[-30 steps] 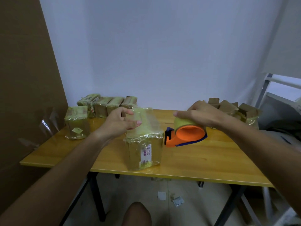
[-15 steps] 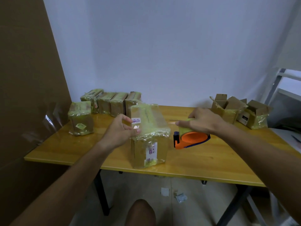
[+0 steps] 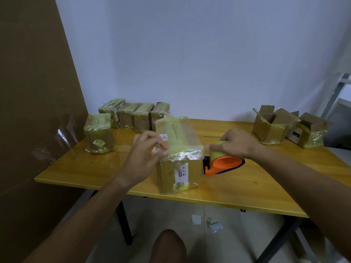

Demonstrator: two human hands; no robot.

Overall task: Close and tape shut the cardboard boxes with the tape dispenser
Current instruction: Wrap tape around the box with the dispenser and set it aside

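A closed cardboard box wrapped in yellowish tape stands near the front edge of the wooden table. My left hand rests against the box's upper left edge, fingers curled on the tape there. Just right of the box lies the orange tape dispenser on the table, and my right hand grips it from above. Two open boxes with raised flaps sit at the back right.
Several taped boxes line the back left by the wall, with one more taped box in front of them. A large brown cardboard sheet stands at the left. Paper scraps lie on the floor under the table.
The dispenser has come down from above the table to rest beside the box, my right hand still on it. My left hand has slid from the box's top to its left edge.
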